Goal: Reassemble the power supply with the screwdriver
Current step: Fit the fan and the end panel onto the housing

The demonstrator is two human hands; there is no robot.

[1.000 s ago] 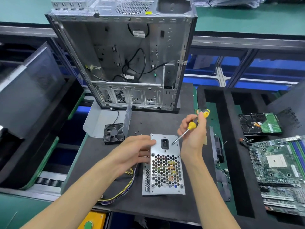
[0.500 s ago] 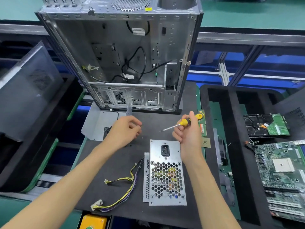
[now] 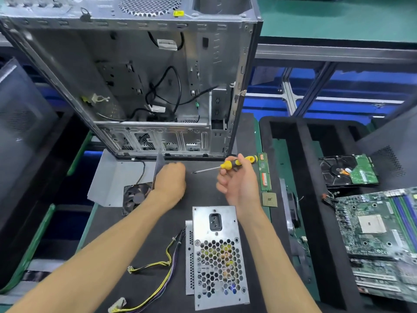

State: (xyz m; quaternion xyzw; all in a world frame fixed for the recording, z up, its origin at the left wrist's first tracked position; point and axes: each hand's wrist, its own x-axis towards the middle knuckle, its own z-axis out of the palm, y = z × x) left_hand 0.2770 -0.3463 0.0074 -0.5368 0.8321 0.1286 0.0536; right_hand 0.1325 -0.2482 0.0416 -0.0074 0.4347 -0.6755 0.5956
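head view: right hand (image 3: 241, 185) grips screwdriver (image 3: 228, 165); left hand (image 3: 170, 180) curled, contents unclear.

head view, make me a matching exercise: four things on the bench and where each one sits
Things:
1. screwdriver
2. power supply
3. case fan
4. hard drive

Places:
A. far right, in the black foam tray
B. by the left forearm
C. in the right hand
D. flat on the mat between the forearms

Pairs: 1-C, 2-D, 3-B, 4-A
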